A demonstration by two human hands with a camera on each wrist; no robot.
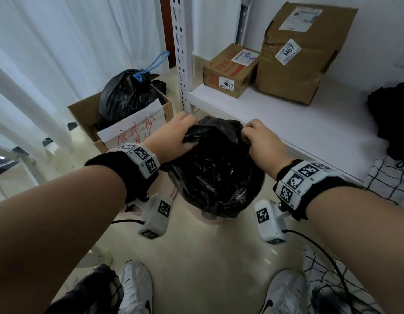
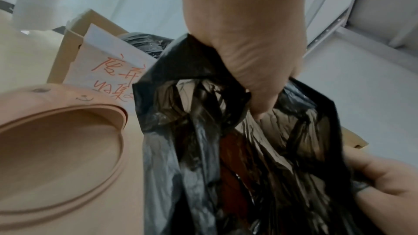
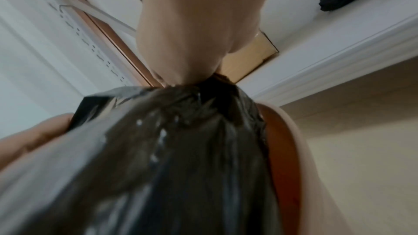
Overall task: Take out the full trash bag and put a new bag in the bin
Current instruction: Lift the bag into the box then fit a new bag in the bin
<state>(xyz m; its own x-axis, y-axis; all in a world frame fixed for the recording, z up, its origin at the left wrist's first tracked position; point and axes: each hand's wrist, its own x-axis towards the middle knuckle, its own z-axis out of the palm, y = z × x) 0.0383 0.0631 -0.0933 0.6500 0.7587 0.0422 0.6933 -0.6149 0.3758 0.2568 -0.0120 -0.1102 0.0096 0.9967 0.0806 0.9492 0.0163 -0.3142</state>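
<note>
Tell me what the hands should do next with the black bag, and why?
Probably lift it straight up. The left hand and right hand each grip a side of the black bag, whose bottom seems to sit in the pink bin.

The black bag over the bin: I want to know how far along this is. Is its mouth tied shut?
Not tied: both hands grip its top edges apart.

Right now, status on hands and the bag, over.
Left hand and right hand both grip the black bag's top edge. Bag over the pink bin. Shelf edge close behind.
</note>
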